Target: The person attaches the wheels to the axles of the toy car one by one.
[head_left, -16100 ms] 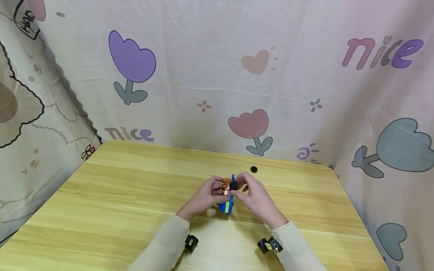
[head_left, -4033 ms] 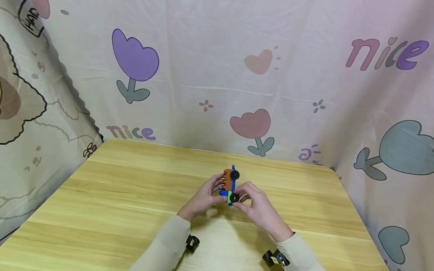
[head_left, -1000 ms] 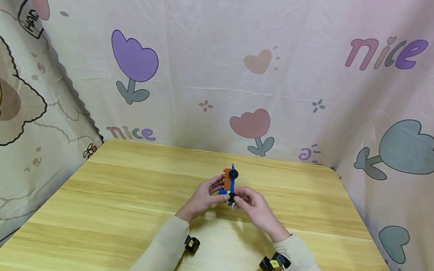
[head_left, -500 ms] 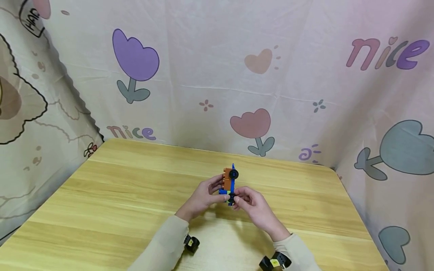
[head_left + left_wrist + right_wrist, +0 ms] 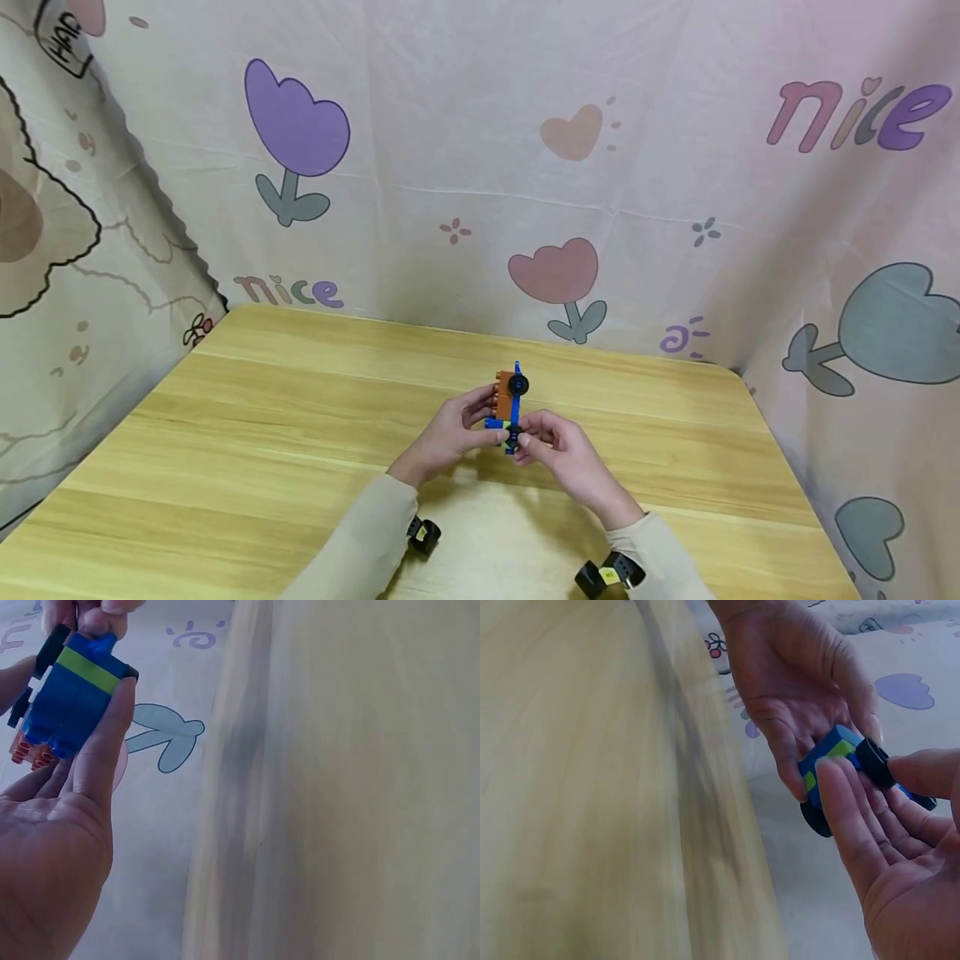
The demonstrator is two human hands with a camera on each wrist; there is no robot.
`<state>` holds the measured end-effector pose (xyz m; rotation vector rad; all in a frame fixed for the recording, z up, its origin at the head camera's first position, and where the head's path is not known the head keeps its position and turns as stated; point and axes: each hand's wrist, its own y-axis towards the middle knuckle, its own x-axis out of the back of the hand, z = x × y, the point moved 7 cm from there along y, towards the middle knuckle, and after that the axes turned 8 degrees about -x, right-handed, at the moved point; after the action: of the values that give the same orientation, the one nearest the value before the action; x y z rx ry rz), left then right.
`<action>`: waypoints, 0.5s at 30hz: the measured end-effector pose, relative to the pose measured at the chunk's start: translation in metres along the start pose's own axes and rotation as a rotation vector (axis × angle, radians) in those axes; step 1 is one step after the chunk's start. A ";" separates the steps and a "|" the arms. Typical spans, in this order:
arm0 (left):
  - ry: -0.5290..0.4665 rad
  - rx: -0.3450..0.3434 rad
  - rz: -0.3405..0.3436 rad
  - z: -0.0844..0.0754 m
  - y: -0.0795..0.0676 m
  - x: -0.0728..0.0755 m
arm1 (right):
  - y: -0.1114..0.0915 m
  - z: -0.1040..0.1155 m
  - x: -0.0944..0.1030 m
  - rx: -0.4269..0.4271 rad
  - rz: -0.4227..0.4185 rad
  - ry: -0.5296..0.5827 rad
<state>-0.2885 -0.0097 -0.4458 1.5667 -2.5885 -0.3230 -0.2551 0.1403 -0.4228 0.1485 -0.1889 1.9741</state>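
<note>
A toy truck of building blocks point(image 5: 505, 396), orange, blue and lime with black wheels, is held on its side between the hands above the table. My left hand point(image 5: 444, 435) grips its blue cab end, thumb on one side and fingers on the other. My right hand point(image 5: 564, 457) pinches the nearer black wheel point(image 5: 873, 762) at the cab, its thumb pressing the outer face. The farther black wheel point(image 5: 518, 384) sits on the truck's orange end, untouched. In the left wrist view, the blue cab point(image 5: 71, 705) shows its lime stripe; the orange end is mostly hidden behind it.
The wooden table point(image 5: 262, 433) stretches out around the hands. Behind it hangs a printed cloth point(image 5: 420, 167) with flowers and lettering, and cloth also closes off both sides. A black wrist camera point(image 5: 423, 536) is strapped at each sleeve.
A loose black wheel lay on the table sixteen seconds ago; now none lies there. My right hand moved from the truck's far wheel to its near wheel. Over the last second, hardly any movement shows.
</note>
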 end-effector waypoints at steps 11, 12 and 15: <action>0.036 -0.030 0.033 -0.004 0.000 -0.004 | -0.001 -0.005 0.006 0.000 -0.032 -0.003; 0.037 -0.029 0.030 -0.004 0.000 -0.003 | -0.001 -0.005 0.006 0.001 -0.034 -0.012; 0.027 -0.015 0.013 -0.001 0.001 -0.003 | -0.002 -0.007 0.009 -0.002 -0.045 -0.049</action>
<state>-0.2873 -0.0069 -0.4445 1.5382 -2.5684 -0.3175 -0.2570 0.1500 -0.4277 0.1986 -0.2176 1.9269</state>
